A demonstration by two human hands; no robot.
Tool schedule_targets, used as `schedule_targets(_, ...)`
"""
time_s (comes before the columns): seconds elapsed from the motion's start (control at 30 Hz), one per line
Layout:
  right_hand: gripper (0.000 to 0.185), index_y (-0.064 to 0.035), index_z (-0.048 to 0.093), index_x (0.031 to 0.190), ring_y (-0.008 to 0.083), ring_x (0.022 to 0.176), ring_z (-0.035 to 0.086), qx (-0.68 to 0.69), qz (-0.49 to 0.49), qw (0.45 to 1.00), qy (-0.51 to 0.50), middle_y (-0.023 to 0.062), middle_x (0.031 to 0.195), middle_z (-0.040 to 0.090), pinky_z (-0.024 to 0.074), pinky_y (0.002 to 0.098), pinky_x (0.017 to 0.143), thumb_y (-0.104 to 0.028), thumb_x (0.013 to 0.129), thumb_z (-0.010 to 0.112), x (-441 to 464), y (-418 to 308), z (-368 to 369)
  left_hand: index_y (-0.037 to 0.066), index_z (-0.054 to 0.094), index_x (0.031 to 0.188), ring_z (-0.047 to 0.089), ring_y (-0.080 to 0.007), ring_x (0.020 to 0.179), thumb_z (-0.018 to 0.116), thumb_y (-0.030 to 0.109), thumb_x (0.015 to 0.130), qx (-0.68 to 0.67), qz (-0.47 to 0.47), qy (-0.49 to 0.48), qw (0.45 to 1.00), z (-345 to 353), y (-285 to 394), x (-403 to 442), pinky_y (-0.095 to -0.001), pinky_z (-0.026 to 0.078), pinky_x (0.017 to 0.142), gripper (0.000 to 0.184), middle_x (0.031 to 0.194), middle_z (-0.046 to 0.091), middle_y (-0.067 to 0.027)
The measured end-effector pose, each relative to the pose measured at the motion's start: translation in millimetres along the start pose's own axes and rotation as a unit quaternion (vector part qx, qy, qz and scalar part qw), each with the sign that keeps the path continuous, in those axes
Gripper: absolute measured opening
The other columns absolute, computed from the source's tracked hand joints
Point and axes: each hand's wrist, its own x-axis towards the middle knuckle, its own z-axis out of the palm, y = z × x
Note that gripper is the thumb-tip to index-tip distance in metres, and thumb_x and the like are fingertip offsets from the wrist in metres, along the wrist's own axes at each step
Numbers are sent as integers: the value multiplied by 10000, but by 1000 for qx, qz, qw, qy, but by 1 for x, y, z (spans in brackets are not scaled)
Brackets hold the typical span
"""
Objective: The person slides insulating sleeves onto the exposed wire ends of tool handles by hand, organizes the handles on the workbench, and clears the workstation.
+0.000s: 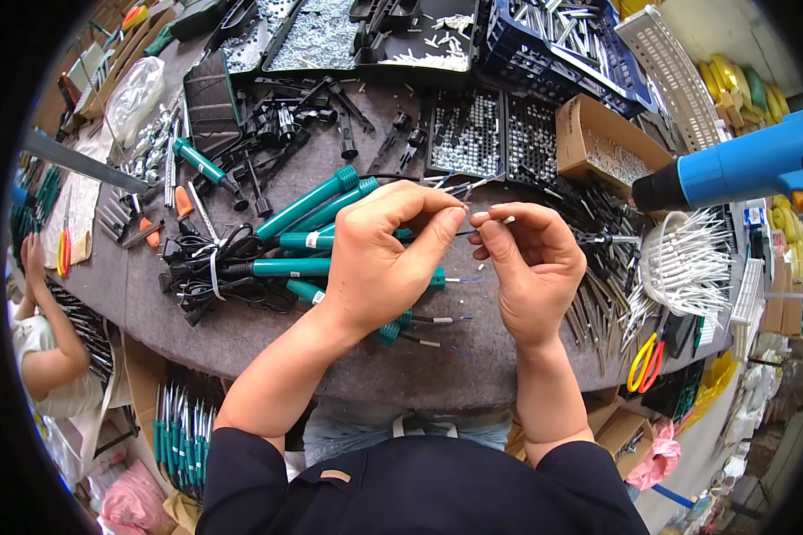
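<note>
My left hand is closed in a pinch, thumb against forefinger, at the end of a thin wire. My right hand faces it a short gap away, its fingers pinched too. A small white piece shows at its fingertips, and a short dark wire runs toward it from the left. Beneath and beside my left hand lie several green soldering-iron handles with bare wire ends pointing right. Their black cables are bundled with a white tie. My left palm hides some of the handles.
A blue heat gun juts in from the right. Near it stand a round tub of white tubes, scissors and a cardboard box. Trays of small parts line the back. Another person's arm shows at far left.
</note>
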Motion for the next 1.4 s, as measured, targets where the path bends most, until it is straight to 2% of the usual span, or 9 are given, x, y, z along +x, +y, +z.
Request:
schedule_targets(0.33,285,14,604,1179,133,927,745,46,28,998,27,133,1047,782,590,233,753,24,945,766,-4,4,9,-35,756,994,700,-136,817,739,26,950,-28,7,19,999,0,-6,0,-274,545,728,77,909,763,-90)
schedule_targets(0.5,241,27,657,1106,109,913,730,37,14,999,22,122,1049,779,578,220,776,21,915,803,-5,8,7,-13,786,941,710,-182,766,773,27,891,-37,7,53,998,3,-3,1,-299,542,687,65,849,760,-111)
schedule_targets(0.7,177,0,743,1012,87,865,699,22,-7,1000,-16,65,996,760,542,203,720,15,869,845,-2,11,2,-26,765,986,680,-132,772,772,19,922,46,97,41,993,-1,1,2,-268,516,694,78,850,738,-71)
schedule_targets(0.9,168,-4,798,999,112,846,682,-76,3,996,-55,65,954,761,525,239,728,17,842,852,-1,13,2,-27,753,936,712,-213,779,762,15,895,2,51,55,997,0,-2,3,-319,541,692,60,866,752,-113)
schedule_targets(1.0,186,-6,822,1005,122,866,687,-117,-9,991,-63,84,944,770,521,245,741,51,828,833,8,3,-5,-33,740,1019,687,-125,842,726,46,971,-32,9,13,999,1,-2,2,-275,528,749,94,906,746,-72)
schedule_targets(1.13,183,33,784,1140,59,785,587,-29,75,997,-13,23,945,739,465,214,713,-26,987,701,15,-7,-16,-25,733,1014,696,-153,830,718,43,960,-31,-38,-29,998,1,3,0,-293,538,735,88,905,747,-84)
schedule_targets(1.2,205,44,778,1144,66,818,589,25,88,996,-5,42,974,752,469,219,746,-76,1007,685,16,-4,-21,-9,738,973,711,-228,781,727,40,916,-17,-14,-35,999,3,2,-1,-339,548,706,76,879,745,-116)
schedule_targets(1.33,224,37,779,1140,76,830,587,107,132,984,-48,58,1010,765,475,238,767,-109,1034,647,15,-2,-20,-7,752,923,730,-260,799,733,55,890,12,12,-60,998,3,7,-1,-350,557,712,73,878,756,-130)
schedule_targets(1.4,222,32,779,1137,77,834,588,126,149,979,-51,64,1016,769,476,243,771,-110,1037,641,13,-1,-17,-14,751,945,684,-175,761,740,17,896,14,37,-61,997,2,3,-2,-309,528,688,60,848,732,-95)
